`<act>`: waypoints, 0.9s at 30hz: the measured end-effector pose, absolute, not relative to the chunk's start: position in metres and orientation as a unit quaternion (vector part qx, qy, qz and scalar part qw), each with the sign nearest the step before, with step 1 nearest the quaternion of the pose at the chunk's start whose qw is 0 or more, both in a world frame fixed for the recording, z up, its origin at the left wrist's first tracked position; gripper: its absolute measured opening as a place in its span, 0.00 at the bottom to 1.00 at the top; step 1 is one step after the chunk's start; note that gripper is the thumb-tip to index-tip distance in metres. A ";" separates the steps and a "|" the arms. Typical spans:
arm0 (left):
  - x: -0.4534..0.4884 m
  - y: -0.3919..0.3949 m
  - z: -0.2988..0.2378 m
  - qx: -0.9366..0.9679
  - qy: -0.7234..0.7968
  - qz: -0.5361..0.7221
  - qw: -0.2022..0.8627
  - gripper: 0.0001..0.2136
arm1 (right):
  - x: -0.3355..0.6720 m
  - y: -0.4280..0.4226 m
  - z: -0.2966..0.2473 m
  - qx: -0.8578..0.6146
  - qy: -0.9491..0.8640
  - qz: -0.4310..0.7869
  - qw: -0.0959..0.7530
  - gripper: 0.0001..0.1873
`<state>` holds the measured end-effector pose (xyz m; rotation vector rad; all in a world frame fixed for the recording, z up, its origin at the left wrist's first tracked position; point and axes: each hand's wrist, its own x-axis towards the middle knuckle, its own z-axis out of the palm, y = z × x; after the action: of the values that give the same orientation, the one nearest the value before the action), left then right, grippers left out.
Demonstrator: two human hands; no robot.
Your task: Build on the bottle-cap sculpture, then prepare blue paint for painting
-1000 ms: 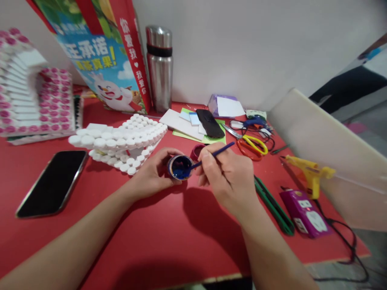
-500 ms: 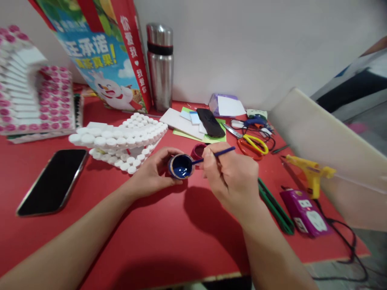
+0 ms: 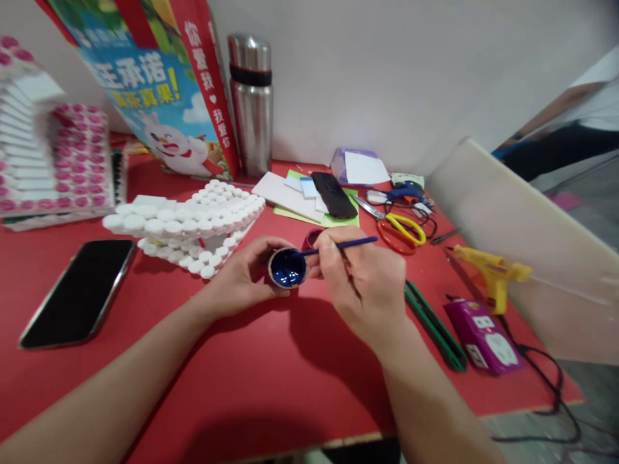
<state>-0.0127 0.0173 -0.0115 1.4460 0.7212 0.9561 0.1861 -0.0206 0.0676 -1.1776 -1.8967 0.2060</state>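
My left hand (image 3: 246, 270) is closed around a small jar of dark blue paint (image 3: 287, 269), its mouth tipped toward me. Between the thumb and fingers of my right hand (image 3: 362, 277) is a thin paintbrush (image 3: 355, 243) with a dark blue handle. The brush's tip end reaches over the rim into the jar, and its bristles cannot be made out against the paint. Behind my right fingers a dark red round jar or lid (image 3: 312, 238) is partly hidden. Just left of the paint jar lies a white model covered in small round discs (image 3: 193, 222).
On the red table (image 3: 251, 386) lie a phone (image 3: 77, 293), scissors (image 3: 399, 232), a green utility knife (image 3: 435, 325), a yellow glue gun (image 3: 496, 274) and a purple power socket (image 3: 486, 338). A steel flask (image 3: 251, 109) and a printed bag (image 3: 159, 90) stand behind. Another person (image 3: 570, 122) is beyond the panel.
My right hand has shifted slightly left, and the brush reaches further into the blue paint jar. The whole view has moved a little.
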 end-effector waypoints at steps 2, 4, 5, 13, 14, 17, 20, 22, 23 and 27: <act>-0.014 0.018 -0.013 0.620 0.308 0.413 0.592 0.26 | 0.187 -0.021 0.069 -0.472 -0.776 0.026 0.418 0.08; -0.015 0.018 -0.014 0.621 0.305 0.410 0.594 0.27 | 0.188 -0.022 0.071 -0.475 -0.780 -0.008 0.408 0.09; -0.015 0.018 -0.014 0.622 0.305 0.408 0.594 0.27 | 0.188 -0.022 0.073 -0.480 -0.780 -0.013 0.401 0.09; -0.014 0.020 -0.016 0.615 0.302 0.413 0.600 0.27 | 0.187 -0.021 0.076 -0.504 -0.746 0.176 0.398 0.13; -0.013 0.019 -0.016 0.612 0.300 0.413 0.603 0.27 | 0.187 -0.020 0.074 -0.495 -0.740 0.201 0.409 0.13; -0.012 0.019 -0.017 0.599 0.297 0.409 0.620 0.28 | 0.186 -0.019 0.069 -0.469 -0.735 0.216 0.440 0.11; -0.013 0.019 -0.015 0.589 0.306 0.408 0.627 0.28 | 0.186 -0.019 0.066 -0.451 -0.761 0.132 0.448 0.09; -0.014 0.020 -0.013 0.585 0.318 0.413 0.621 0.28 | 0.187 -0.019 0.067 -0.435 -0.786 0.050 0.436 0.08; -0.015 0.021 -0.013 0.586 0.321 0.414 0.618 0.28 | 0.187 -0.020 0.068 -0.430 -0.795 0.009 0.428 0.07; -0.015 0.021 -0.013 0.591 0.328 0.416 0.609 0.28 | 0.188 -0.019 0.071 -0.435 -0.808 -0.105 0.383 0.09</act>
<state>-0.0148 0.0210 -0.0129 1.3643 0.7580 0.9612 0.1878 -0.0195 0.0706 -1.1086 -2.0602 -0.2682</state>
